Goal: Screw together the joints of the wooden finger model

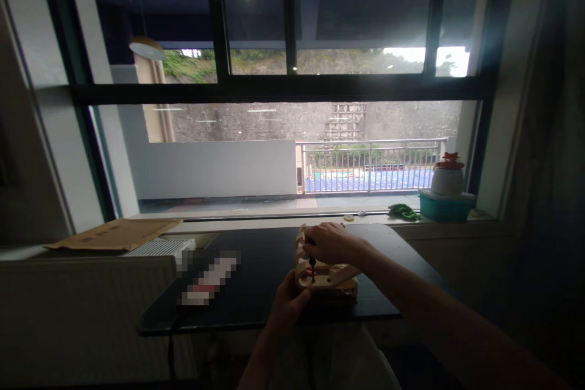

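A wide window [292,92] fills twelve o'clock, beyond the dark table [256,256]. The pale wooden assembly [320,284] sits on the table at about three o'clock from its middle. The right hand [331,244] is over it, fingers closed round the upper end of a dark-shafted tool [312,262]; the left hand [289,301] grips the assembly at eight o'clock. The tool points down at the near plank, its tip seemingly at a hole, though the dim light leaves contact uncertain. Good work here likely calls for a plumb shaft, gentle pressure along it, and firm bracing against skidding. The right forearm slants in from four o'clock, knuckles uppermost; the left rises from seven, thumb along the near corner, other fingers mostly hidden.
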Available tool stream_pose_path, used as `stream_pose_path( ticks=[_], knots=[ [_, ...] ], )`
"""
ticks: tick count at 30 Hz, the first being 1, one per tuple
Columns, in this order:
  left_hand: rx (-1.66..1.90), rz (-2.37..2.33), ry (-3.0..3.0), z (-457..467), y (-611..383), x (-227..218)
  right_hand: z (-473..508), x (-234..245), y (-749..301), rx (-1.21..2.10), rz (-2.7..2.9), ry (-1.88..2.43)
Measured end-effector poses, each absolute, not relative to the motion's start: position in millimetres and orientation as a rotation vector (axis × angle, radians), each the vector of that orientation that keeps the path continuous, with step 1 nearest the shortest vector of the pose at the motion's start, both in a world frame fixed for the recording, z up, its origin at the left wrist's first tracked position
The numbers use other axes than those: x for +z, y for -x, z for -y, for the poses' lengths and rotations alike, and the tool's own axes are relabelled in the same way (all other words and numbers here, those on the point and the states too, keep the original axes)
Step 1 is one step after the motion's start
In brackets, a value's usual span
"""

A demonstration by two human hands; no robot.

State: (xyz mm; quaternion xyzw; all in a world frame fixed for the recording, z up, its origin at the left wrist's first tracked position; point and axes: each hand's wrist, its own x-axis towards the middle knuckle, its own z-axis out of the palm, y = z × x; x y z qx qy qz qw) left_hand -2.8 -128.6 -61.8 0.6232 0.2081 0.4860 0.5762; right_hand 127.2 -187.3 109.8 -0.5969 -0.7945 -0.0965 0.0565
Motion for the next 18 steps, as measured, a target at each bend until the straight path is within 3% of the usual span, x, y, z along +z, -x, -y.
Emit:
stream_pose_path(
  ticks=[18],
  knots=[
    [1.147, -0.54, -1.493, 136.7, 4.6, -53.7, 186.9, 104.1, -134.6, -0.318, 2.433, 1.82]
  ],
)
